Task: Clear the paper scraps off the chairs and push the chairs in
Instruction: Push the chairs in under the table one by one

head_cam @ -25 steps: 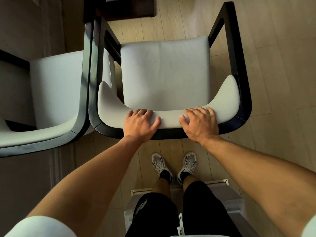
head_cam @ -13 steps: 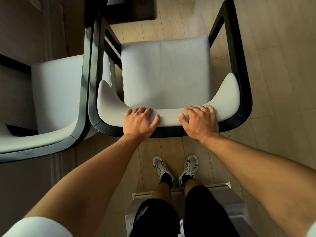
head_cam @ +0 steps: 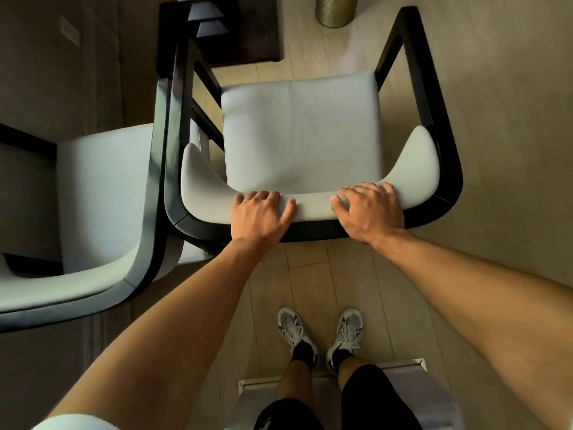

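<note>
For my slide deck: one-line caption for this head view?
Both hands, left and right, grip the backrest of a scrap-free grey chair.

second chair [head_cam: 93, 212] cut off at left edge, gold cylinder [head_cam: 336, 9] cropped at top

We note a pale wood-plank floor [head_cam: 496, 72] across the right and centre of the frame. A dark low furniture piece [head_cam: 242, 32] sits at top centre, a brass-coloured cylinder [head_cam: 335, 10] just right of it. Upper left lies a dim brown surface [head_cam: 62, 57]. Light is soft and low.
</note>
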